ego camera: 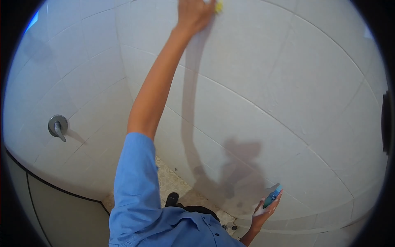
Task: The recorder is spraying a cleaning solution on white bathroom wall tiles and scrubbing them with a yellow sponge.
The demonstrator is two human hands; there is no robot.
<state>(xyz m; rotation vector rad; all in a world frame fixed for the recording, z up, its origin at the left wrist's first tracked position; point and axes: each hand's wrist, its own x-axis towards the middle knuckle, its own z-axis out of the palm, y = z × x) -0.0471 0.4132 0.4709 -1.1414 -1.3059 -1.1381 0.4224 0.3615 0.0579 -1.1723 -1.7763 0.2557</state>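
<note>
My left arm reaches up across the white tiled wall (240, 77). At the top edge, my left hand (196, 14) presses a yellow sponge or cloth (219, 6) against the tiles; the fingertips are partly cut off by the frame. Low on the right, my right hand (265, 210) grips a small blue-green plastic bottle (272, 197) with a light blue cap, held tilted near the wall. White suds cling to the fingers and palm of this hand. A shadow of my arm and head falls on the tiles.
A chrome shower mixer handle (58, 128) is fixed to the left wall. A dark-edged panel (68, 207) stands at lower left. Below are a patterned tile floor (169, 179) and a black shoe (172, 199). A dark object (385, 123) shows at the right rim.
</note>
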